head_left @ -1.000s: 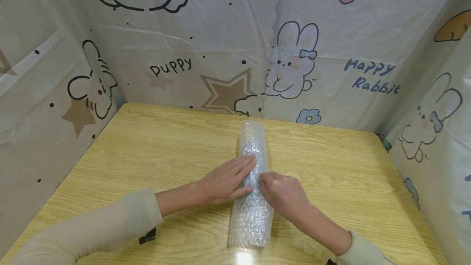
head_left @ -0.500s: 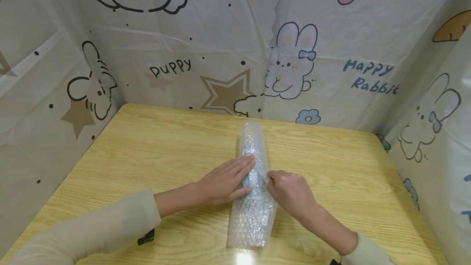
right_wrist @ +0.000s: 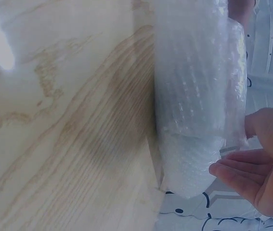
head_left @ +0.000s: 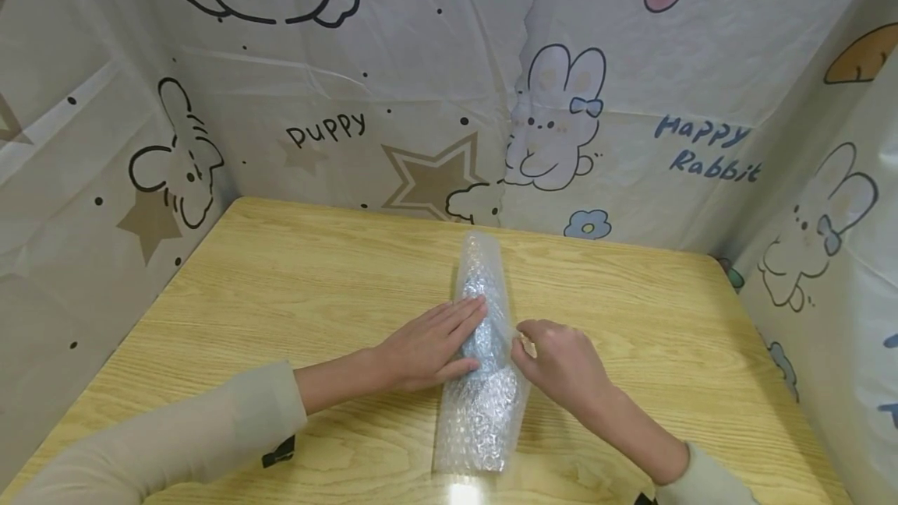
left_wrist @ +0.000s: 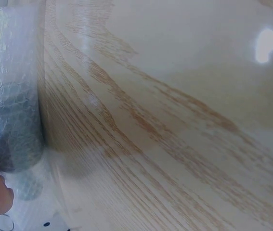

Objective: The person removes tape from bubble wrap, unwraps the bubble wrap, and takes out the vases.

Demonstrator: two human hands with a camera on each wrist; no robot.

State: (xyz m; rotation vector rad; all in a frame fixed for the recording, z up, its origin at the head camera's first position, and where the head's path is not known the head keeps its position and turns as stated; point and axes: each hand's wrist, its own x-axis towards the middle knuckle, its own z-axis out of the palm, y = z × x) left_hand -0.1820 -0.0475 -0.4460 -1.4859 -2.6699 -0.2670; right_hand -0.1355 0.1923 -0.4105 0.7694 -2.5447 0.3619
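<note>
A roll of clear bubble wrap lies lengthwise on the table. A darker, bluish-grey thing shows through its layers in the left wrist view; its kind is blurred. My left hand rests on the roll from the left, fingers extended across it. On the other side is my right hand, thumb and forefinger apart with a small gap between. In the right wrist view a loose flap of the wrap stands off the roll by my right thumb, while the fingertips lie against the roll's side.
The wood-grain table extends to both sides of the roll. Printed cloth hangs behind it and along both sides. A bright light reflection lies near the front edge.
My right hand has drawn slightly right, lifting the wrap's loose edge, and its thumb and forefinger have parted. My left hand stays on the roll.
</note>
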